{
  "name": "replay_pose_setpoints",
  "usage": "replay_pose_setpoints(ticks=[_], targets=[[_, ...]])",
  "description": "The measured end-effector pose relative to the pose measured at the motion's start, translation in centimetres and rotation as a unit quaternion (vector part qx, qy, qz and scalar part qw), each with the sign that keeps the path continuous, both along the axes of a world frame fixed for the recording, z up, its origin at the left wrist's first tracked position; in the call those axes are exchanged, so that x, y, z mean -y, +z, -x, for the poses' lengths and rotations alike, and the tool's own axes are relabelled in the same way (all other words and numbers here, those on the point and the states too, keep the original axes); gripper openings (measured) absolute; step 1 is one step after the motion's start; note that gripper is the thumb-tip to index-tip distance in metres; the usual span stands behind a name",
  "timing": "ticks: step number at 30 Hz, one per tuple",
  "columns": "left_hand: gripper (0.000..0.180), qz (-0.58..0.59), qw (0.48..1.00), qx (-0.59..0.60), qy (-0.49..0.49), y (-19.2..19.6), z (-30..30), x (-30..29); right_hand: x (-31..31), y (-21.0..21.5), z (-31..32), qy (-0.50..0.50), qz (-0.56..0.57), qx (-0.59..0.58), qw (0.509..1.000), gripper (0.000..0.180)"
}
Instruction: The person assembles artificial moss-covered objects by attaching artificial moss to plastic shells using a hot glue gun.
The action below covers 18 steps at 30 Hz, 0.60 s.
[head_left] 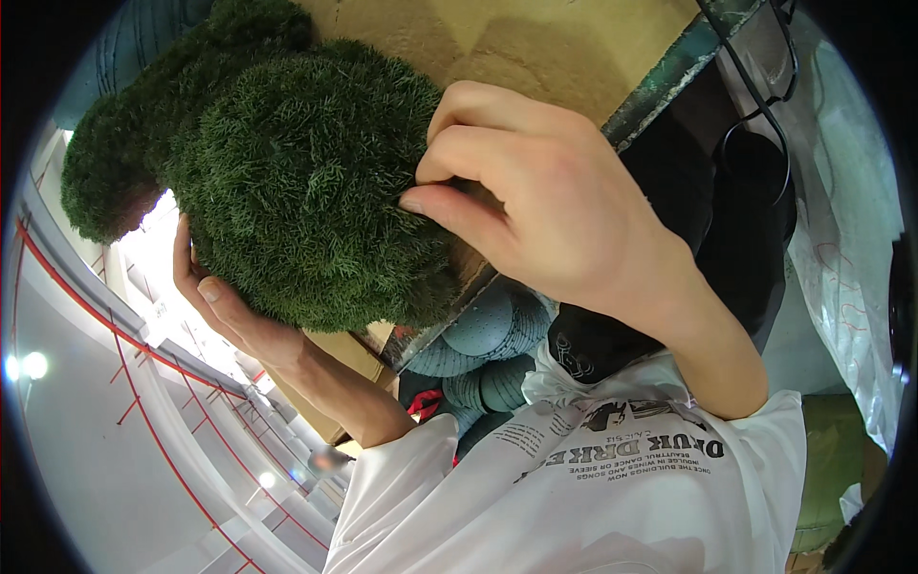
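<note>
A dense dome of dark green artificial foliage (pixel 306 182) fills the upper left, with more rounded clumps of the same greenery joined behind it. My left hand (pixel 234 311) cups the lower left side of the dome, its fingers partly hidden behind the leaves. Against the dome's right edge, my right hand (pixel 545 182) is closed in a pinch, thumb and curled fingers touching the leaf tips. Whatever sits between those fingertips is too small or hidden to make out.
Beneath the greenery is a yellowish-brown tabletop (pixel 574 48) with a dark, worn edge (pixel 669 81). Black cables (pixel 760 96) hang at the upper right, near a translucent plastic sheet (pixel 846 258). Rounded, ridged grey-blue objects (pixel 488 330) lie below the table edge.
</note>
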<state>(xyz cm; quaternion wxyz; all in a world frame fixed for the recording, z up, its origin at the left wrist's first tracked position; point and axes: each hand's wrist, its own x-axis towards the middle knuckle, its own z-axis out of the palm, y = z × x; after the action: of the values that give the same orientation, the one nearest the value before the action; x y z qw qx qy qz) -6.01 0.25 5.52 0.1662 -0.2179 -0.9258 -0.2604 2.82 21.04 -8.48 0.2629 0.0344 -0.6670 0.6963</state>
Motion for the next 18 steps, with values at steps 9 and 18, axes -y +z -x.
replay_pose_setpoints(ticks=[9, 18], targets=[[0.081, 0.004, 1.0, -0.012, -0.022, 0.3, 0.1, 0.7, -0.5, 2.0, -0.2, 0.01, -0.087, 0.05, 0.995, 0.015], [0.073, 0.171, 0.985, -0.02, 0.026, 1.0, -4.1, -3.8, -0.7, 1.4, 0.4, 0.016, -0.044, 0.032, 0.998, 0.017]])
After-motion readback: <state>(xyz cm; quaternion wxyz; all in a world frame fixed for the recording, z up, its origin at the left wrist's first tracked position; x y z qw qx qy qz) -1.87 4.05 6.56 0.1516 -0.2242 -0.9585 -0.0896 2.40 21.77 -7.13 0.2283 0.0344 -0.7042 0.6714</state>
